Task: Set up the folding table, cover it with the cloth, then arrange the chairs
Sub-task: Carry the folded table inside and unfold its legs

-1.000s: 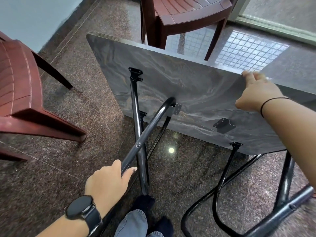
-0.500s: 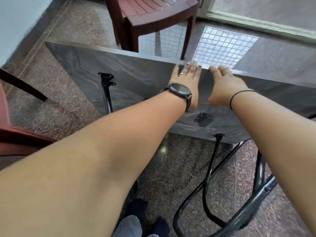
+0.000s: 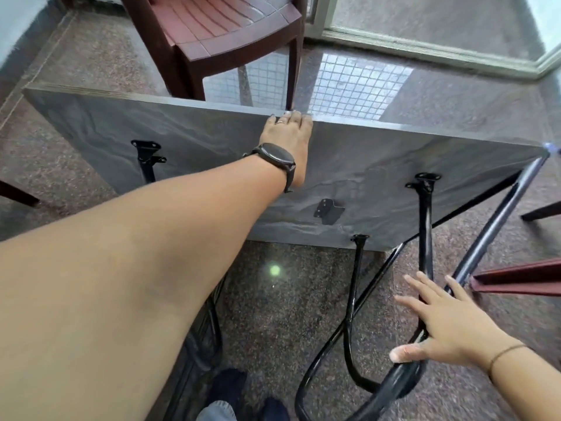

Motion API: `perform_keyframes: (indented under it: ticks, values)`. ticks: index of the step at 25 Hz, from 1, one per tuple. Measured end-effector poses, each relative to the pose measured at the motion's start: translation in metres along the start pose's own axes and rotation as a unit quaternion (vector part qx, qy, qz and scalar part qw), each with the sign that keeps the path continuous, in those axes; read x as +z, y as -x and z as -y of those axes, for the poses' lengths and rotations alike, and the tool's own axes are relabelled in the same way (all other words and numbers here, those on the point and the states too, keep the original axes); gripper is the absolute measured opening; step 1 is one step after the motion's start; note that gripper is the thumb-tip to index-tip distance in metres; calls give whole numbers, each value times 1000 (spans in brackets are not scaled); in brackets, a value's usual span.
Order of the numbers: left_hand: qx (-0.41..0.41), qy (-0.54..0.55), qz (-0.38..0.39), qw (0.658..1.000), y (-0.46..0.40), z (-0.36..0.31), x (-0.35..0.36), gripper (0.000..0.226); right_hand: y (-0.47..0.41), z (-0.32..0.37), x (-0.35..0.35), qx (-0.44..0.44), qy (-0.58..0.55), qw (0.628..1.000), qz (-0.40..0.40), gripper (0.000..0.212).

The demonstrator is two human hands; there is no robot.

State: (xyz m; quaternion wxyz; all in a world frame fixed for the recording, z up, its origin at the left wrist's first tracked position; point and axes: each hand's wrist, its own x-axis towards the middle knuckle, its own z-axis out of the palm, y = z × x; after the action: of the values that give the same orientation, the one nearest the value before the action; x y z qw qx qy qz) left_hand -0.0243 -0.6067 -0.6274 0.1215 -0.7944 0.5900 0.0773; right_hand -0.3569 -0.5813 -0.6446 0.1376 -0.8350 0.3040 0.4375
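Observation:
The folding table stands tipped on its edge, its grey marbled underside (image 3: 197, 153) facing me. My left hand (image 3: 288, 138), with a dark watch on the wrist, lies flat against the board and its fingers curl over the top edge. My right hand (image 3: 446, 320) hovers with fingers spread over the black tubular leg frame (image 3: 425, 238) at the lower right, thumb near the curved foot bar (image 3: 397, 381). Whether it touches the tube is unclear. A second black leg (image 3: 145, 165) is hinged at the left, mostly hidden behind my forearm. No cloth is in view.
A maroon plastic chair (image 3: 218, 31) stands just behind the table's top edge. Part of another maroon chair (image 3: 516, 279) juts in at the right, and a chair leg (image 3: 18, 196) shows at the left. The floor is speckled stone; a door sill (image 3: 425, 53) runs behind. My feet (image 3: 243, 399) are below.
My right hand has left the table's top edge and dropped down to the right leg frame. My left hand stays on the top edge. The view has shifted right.

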Motion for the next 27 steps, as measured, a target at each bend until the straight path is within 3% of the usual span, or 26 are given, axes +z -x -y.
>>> perform_keyframes:
  ticks: [6, 10, 12, 16, 19, 21, 27]
  values:
    - [-13, -55, -33, 998, -1, -9, 4, 94, 10, -29, 29, -37, 57, 997, -48, 105]
    - [-37, -51, -24, 998, -2, -18, 8, 94, 11, -18, 38, -21, 48, 981, -187, 97]
    - [-41, -48, -19, 998, -2, -17, 9, 97, 9, -7, 47, 53, -46, 968, -241, 92]
    - [-36, -62, -12, 997, 3, -16, 9, 98, 6, 25, 71, 214, -177, 898, -341, 67]
    - [-36, -66, -12, 997, 9, -21, 10, 95, 9, 50, 77, 326, -302, 811, -380, 37]
    - [-38, -63, -13, 997, 12, -23, 12, 93, 10, 59, 79, 364, -370, 761, -391, 38]
    - [-39, -37, -10, 998, 18, -24, 12, 89, -12, 90, 69, 363, -469, 702, -395, 47]
